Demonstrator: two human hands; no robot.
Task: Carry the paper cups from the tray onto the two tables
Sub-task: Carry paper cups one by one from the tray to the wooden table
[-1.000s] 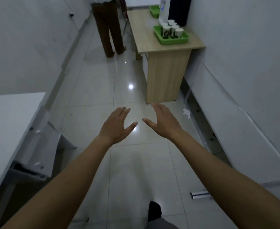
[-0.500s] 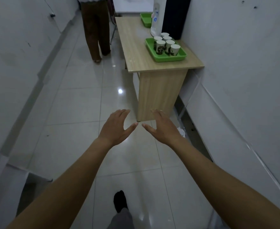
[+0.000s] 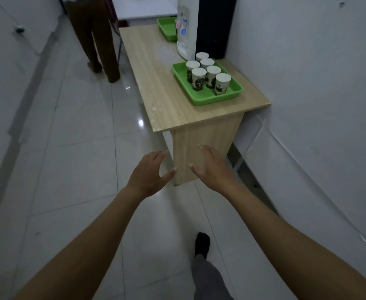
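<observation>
Green tray (image 3: 201, 101) is sitting on the wooden table (image 3: 156, 87), perhaps six paper cups (image 3: 199, 77) in it. Left hand (image 3: 148, 176) and right hand (image 3: 214, 169) are hovering released, empty. Taking the nearest cups first, gently, seems wise.

Six paper cups (image 3: 199, 80), white with dark green print on their sides, stand upright and open-mouthed, clustered close together in rough rows. They sit in a shallow rectangular bright green tray (image 3: 201, 98), filling its far and middle parts and leaving its near left corner bare. The tray lies flat on a light wooden table (image 3: 156, 79), near the table's near right corner and slightly askew to its edges, with the left half of the tabletop bare beside it.
</observation>
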